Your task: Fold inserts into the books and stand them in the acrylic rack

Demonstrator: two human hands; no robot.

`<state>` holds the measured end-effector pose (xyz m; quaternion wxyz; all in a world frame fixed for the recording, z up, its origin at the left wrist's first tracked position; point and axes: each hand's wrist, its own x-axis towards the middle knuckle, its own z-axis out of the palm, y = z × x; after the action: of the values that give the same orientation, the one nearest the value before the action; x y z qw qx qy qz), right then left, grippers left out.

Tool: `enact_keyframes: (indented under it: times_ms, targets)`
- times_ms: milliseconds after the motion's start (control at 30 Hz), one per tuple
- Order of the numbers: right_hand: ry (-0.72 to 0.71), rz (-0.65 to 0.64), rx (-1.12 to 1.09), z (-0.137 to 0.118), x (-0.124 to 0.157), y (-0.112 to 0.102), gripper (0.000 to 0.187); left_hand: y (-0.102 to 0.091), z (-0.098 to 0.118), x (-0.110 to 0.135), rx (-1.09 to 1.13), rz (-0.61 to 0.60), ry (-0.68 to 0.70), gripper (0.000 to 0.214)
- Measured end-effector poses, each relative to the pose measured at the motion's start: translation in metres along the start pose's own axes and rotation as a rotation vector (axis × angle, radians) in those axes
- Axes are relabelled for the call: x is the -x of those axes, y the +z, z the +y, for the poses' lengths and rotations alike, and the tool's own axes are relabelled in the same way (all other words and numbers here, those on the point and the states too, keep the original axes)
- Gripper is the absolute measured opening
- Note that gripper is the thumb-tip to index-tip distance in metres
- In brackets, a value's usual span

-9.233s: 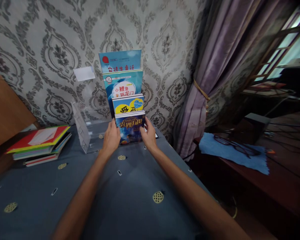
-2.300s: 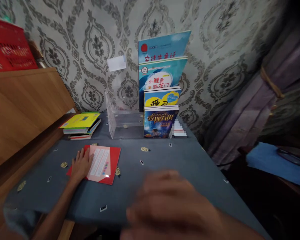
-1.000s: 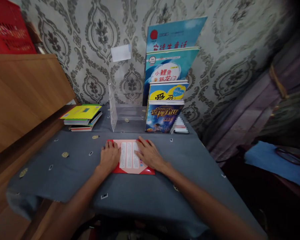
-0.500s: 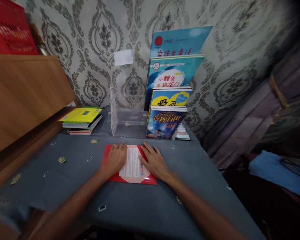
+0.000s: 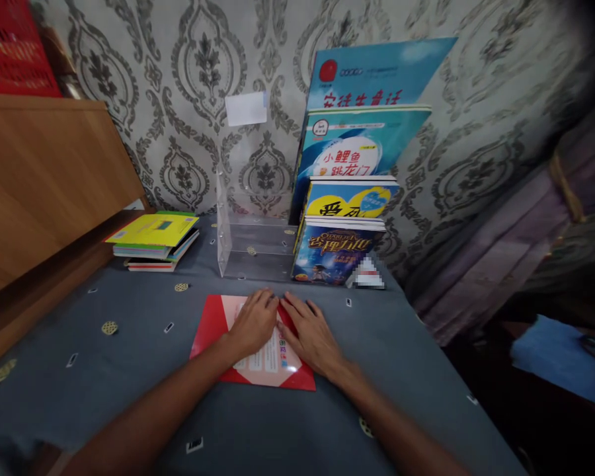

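Observation:
A thin red and pale-pink book (image 5: 209,325) lies flat on the cloth-covered table. Across its upper middle rests my left hand (image 5: 254,324), palm down, fingers extended and covering part of the white text panels. My right hand (image 5: 311,332) lies along the book's right edge, its fingers spread and the thumb pointing toward the left hand. The two hands' fingertips are close together near the book's far edge. Behind the book stands a clear stepped acrylic rack (image 5: 223,228), its right side filled with upright books, a dark blue one (image 5: 332,254) in front.
To the left, a small stack of books with a yellow cover (image 5: 153,229) sits by a wooden cabinet (image 5: 44,192). A red basket (image 5: 12,53) stands on the cabinet. A pixelated white triangular object (image 5: 368,273) is beside the rack. Blue cloth (image 5: 562,360) lies at far right.
My left hand has slid rightward over the book, closer to my right hand, baring more of the red left side. The camera view has shifted slightly. My right hand stays on the right edge.

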<state>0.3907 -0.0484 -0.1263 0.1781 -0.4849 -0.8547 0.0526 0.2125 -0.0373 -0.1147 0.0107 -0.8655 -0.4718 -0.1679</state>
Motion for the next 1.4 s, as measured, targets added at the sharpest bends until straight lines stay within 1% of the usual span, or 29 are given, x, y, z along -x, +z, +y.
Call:
enact_keyframes:
  times_ms: [67,233,333,500,667,833,1000,1133,1300,1400]
  targets:
    - [-0.001,-0.003,-0.013,0.0,-0.001,-0.001,0.051,-0.001,0.0,0.001,0.001,0.013,-0.007,0.036]
    - [0.02,-0.041,-0.02,-0.003,-0.003,-0.008,0.051,-0.007,0.006,0.002,-0.074,-0.045,-0.021,0.033]
    - [0.037,-0.052,-0.015,-0.003,-0.003,-0.012,0.049,-0.009,0.007,0.003,-0.122,-0.047,-0.024,0.032]
    - [0.095,-0.027,-0.042,0.006,-0.003,-0.018,0.042,-0.011,0.004,0.004,-0.099,-0.055,-0.015,0.036]
    - [0.096,0.001,-0.099,0.015,-0.004,-0.023,0.039,-0.013,0.006,0.004,-0.097,-0.066,-0.038,0.037]
    - [0.098,-0.004,-0.127,0.014,-0.004,-0.026,0.037,-0.013,0.008,0.005,-0.112,-0.06,-0.058,0.037]
    - [0.105,0.006,-0.099,0.011,-0.004,-0.03,0.032,-0.013,0.007,0.005,-0.113,-0.065,-0.053,0.035]
    - [0.12,-0.022,-0.016,0.006,-0.004,-0.038,0.028,-0.013,0.006,0.008,-0.059,-0.051,0.009,0.033]
    - [0.188,-0.067,0.076,0.001,-0.003,-0.049,0.034,-0.015,0.009,0.013,0.02,-0.054,0.169,0.034]
    - [0.211,-0.1,0.093,0.001,-0.002,-0.054,0.038,-0.018,0.011,0.014,0.007,-0.059,0.262,0.032]
